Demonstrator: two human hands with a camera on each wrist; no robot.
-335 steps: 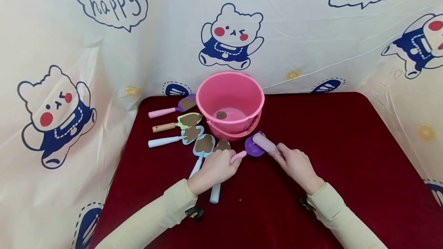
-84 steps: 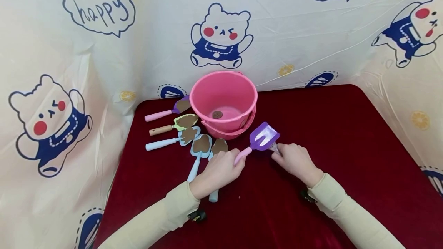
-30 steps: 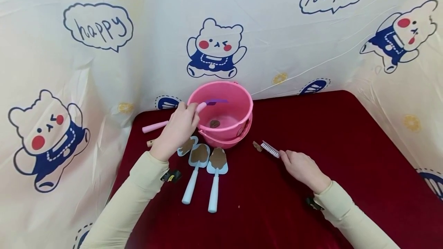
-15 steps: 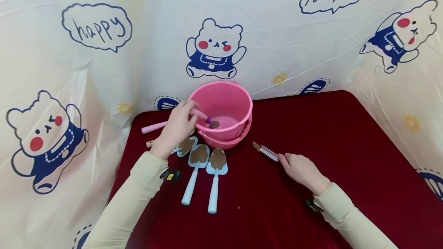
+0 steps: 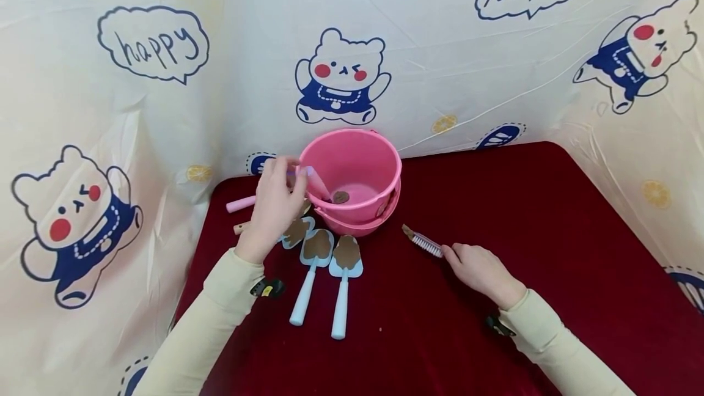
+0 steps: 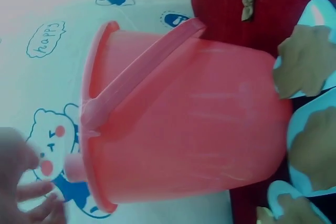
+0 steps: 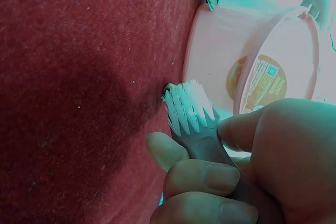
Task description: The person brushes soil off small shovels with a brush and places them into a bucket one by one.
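In the head view a purple shovel leans inside the pink bucket (image 5: 357, 216); its pink handle (image 5: 316, 183) stands up at the left rim. My left hand (image 5: 277, 200) is beside that handle end, fingers spread. The left wrist view shows the handle tip (image 6: 75, 167) sticking past the rim, apart from the blurred fingers (image 6: 39, 198). My right hand (image 5: 481, 271) grips a brush (image 5: 428, 244) with white bristles (image 7: 189, 106) low over the table. A small brown lump (image 5: 407, 231) lies at the brush's tip. Another brown lump (image 5: 341, 197) sits on the bucket floor.
Left of and before the bucket lie light blue trowels (image 5: 338, 307) with brown clay on their blades. A wooden handle (image 5: 241, 228) and another pink handle (image 5: 241, 204) show partly behind my left hand. A dark red cloth (image 5: 495, 200) covers the table; a printed curtain (image 5: 247, 47) hangs behind.
From beside the brush, my left hand carried the purple shovel to the bucket, lowered it in blade down and let go, drawing back left. My right hand stays near its place with the brush.
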